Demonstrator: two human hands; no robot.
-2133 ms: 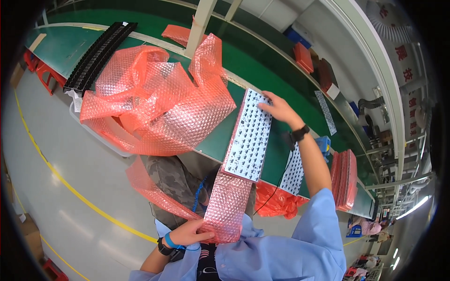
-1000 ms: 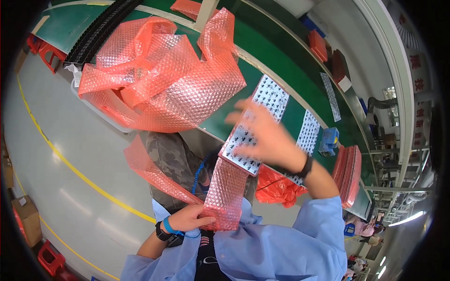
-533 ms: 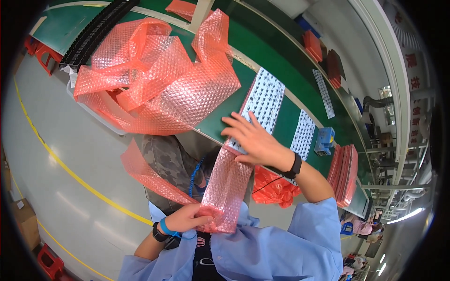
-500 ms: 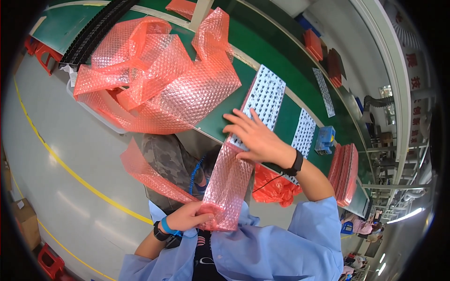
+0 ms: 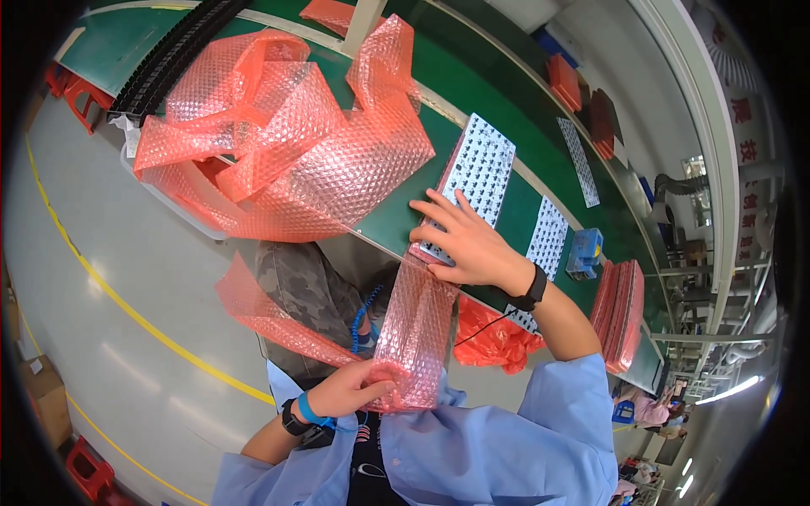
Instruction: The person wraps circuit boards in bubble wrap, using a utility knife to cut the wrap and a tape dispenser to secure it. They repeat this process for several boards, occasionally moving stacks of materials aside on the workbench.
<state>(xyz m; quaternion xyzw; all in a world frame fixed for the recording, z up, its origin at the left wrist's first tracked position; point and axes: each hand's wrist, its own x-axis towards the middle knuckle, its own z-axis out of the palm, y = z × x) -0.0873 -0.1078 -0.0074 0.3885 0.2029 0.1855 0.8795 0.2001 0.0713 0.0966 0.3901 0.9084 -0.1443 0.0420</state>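
Note:
A white board dotted with rows of small black parts (image 5: 483, 164) lies on a reddish wrapped layer at the bench edge. Across its near end rests my right hand (image 5: 472, 249), fingers spread, with the thumb by the mouth of a pink bubble-wrap strip (image 5: 413, 337). That strip slopes from the board down toward my body. At its low end my left hand (image 5: 342, 390) is closed on the folded bubble wrap, thumb on top. A loose tail of the same wrap (image 5: 278, 316) trails leftward over my leg.
A big heap of pink bubble wrap (image 5: 363, 160) covers the bench's left part, beside a black slotted rack (image 5: 177, 59). To the right are another dotted board (image 5: 547, 236), a small blue box (image 5: 585, 251) and stacked pink-wrapped packs (image 5: 616, 312). A red plastic bag (image 5: 494, 337) hangs below.
My right hand has slid slightly right and toward me on the board. My left hand has shifted a little right with the bubble wrap, whose low end is tilted differently.

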